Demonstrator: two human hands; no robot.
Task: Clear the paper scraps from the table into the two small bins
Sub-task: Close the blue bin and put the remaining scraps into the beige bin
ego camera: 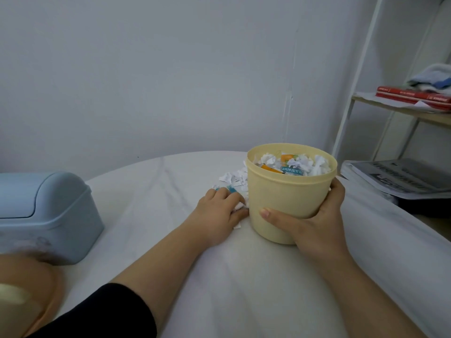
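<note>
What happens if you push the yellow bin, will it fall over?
Probably not easily: the yellow bin is squat, and the right hand grips it. It looks light, holding mostly paper scraps. Heaped near the rim, some may spill.

Red books (412, 95) on shelf (434, 120)

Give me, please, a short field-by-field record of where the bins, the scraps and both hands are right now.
yellow bin: upright on the table, no lid, filled with paper nearly to the rim
blue bin: far left on the table, lid on
loose scraps: small pile on the table, left of and behind the yellow bin
left hand: on the pile, fingers curled on some scraps
right hand: grips the yellow bin's side
task state: scraps remain on the table
</note>
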